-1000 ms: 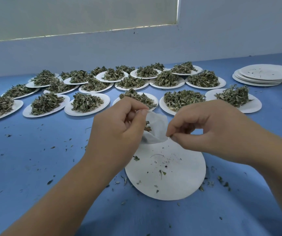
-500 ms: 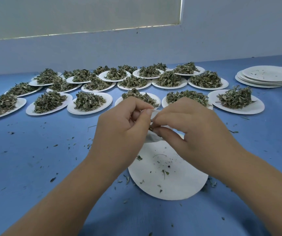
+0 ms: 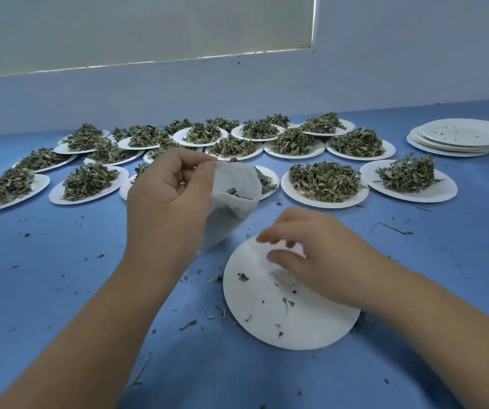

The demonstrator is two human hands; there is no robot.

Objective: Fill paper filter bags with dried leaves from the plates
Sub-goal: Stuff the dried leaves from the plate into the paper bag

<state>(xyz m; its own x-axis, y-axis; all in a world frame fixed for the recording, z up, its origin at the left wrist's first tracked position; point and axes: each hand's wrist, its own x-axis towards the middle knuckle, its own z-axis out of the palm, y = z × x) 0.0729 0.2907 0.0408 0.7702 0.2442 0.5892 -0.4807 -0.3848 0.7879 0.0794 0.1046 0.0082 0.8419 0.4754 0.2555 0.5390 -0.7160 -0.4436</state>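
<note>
- The paper filter bag [image 3: 231, 208] is pinched at its rim between the thumb and curled fingers of the left hand [image 3: 166, 199]. It is held clear of the table, thin, white and softly crumpled, with its mouth gaping toward 3 o'clock.
- A small clump of dried leaves [image 3: 234, 192], dark green and curled, is seen just inside that mouth.
- The right hand [image 3: 320, 255] is held over the 12 o'clock edge of the near plate [image 3: 281, 329]. Its fingers are loosely bent, the thumb is parted from them, and nothing is gripped; the fingertips are blurred.
- The near plate, a flat round white disc, is strewn with a few leaf crumbs and lies at 5 o'clock of the bag.
- The table [image 3: 60, 276] is covered in smooth blue cloth flecked with leaf bits.
- From 9 to 1 o'clock beyond the hands, loaded plates [image 3: 324, 199] are ranged in close rows, each heaped with shaggy leaves.
- At 2 o'clock a stack of bare plates [image 3: 458, 137] is set.
</note>
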